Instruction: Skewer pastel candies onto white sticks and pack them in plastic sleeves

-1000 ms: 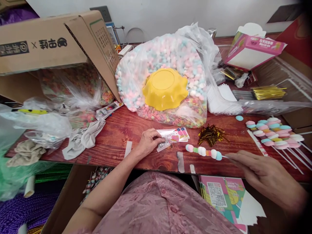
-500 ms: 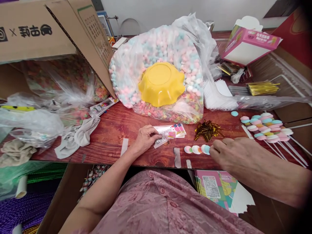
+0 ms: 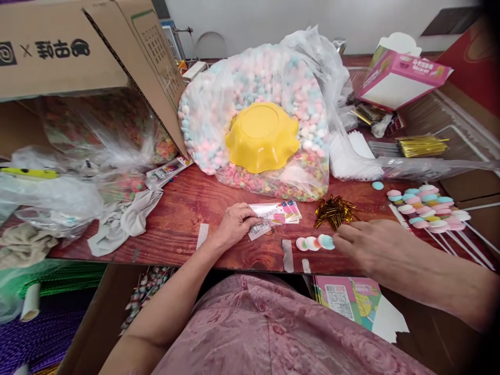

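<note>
Red-brown wooden table (image 3: pixel 183 219), crowded at the back and both ends.
Across it, a clear bag of marshmallows (image 3: pixel 253 70) is topped by an upturned yellow bowl (image 3: pixel 261 133); at the right, marshmallow sticks (image 3: pixel 429 209) are laid in a bundle. Printed wrappers (image 3: pixel 269 214) are pinched at their left end by the left hand (image 3: pixel 236 224), thumb closed against fingers. Gold ties (image 3: pixel 335 210) are heaped farther right. Just in front of these lies a marshmallow row (image 3: pixel 312 243), its end covered by the right hand (image 3: pixel 369 242); whether its stick is gripped cannot be told. Setting-down of that row seems in hand; next, one wrapper separated from the stack is probably called for.
</note>
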